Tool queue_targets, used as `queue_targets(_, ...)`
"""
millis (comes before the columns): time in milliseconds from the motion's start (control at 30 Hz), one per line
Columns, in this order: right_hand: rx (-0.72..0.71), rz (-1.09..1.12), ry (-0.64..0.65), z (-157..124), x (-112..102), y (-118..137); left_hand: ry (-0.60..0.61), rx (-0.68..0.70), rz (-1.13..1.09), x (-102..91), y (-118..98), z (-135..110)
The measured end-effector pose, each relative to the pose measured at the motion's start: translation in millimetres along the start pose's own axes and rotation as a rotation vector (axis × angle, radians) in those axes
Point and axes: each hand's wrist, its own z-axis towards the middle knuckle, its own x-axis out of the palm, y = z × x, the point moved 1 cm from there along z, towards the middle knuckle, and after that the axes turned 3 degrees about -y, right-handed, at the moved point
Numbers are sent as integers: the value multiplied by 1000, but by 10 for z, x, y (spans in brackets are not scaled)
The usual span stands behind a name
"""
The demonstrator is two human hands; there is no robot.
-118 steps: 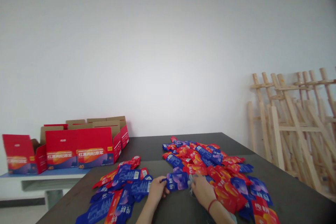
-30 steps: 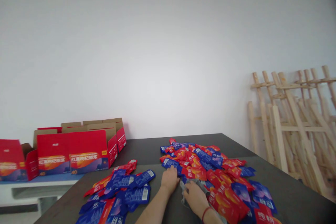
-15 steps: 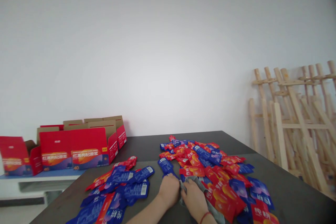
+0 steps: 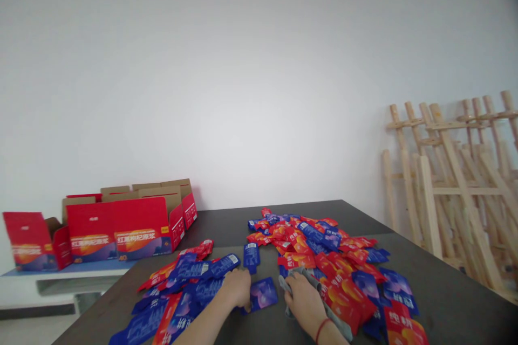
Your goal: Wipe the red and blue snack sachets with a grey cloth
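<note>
My left hand (image 4: 237,288) is closed on the edge of a blue pouch (image 4: 262,295) that lies flat on the dark table (image 4: 445,291). Beside it, my right hand (image 4: 301,299) with a red wrist band grips a grey cloth (image 4: 319,302) at the near edge of the big heap of red and blue pouches (image 4: 324,253). A second spread of mostly blue pouches (image 4: 182,291) lies to the left of my left hand. One blue pouch (image 4: 251,255) lies alone between the two groups.
Open red cardboard boxes (image 4: 121,229) stand on a lower white bench (image 4: 60,275) at the left. Wooden frames (image 4: 453,194) lean against the wall at the right. The white wall (image 4: 243,91) fills the background.
My left hand reached into the big heap, drew a blue pouch back and now holds it flat on the table, further left. My right hand stays on the grey cloth.
</note>
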Motion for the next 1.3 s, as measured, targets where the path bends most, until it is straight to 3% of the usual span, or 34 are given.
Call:
queue_targets(67, 8, 29, -16, 1, -30, 12, -13, -3, -35, 34, -25, -11)
queue_targets(233, -47, 109, -82, -26, -178, 229, 4, 32, -434, 164, -122, 41)
queue_targets(300, -107, 120, -101, -79, -174, 361, 104, 55, -609, 252, -196, 65)
queue_targets(433, -164, 58, -87, -186, -26, 514, 419, 88, -1064, 437, -279, 49)
queue_targets(567, -150, -75, -13, -185, 132, 505, 501, 141, -1304, 580, -194, -13)
queue_targets(767, -76, -225, 17, -37, 121, 295, 428, 77, -1441, 744, -35, 3)
queue_targets(933, 12, -278, 13, 65, -83, 28, 177, -43, -1516, 814, 29, 117)
queue_targets(1000, 10, -264, -10, 79, -113, 84, 112, -56, -1538, 825, 8, 151)
queue_targets(1067, -45, -207, -33, 68, -59, 258, 126, -24, -1545, 814, -30, 158)
queue_targets(1200, -184, -136, 1, 4, 229, 635, 191, 63, -1528, 744, -64, 108)
queue_targets(1300, -161, -156, -1, -15, 375, 661, 180, 5, -1485, 725, -34, 78)
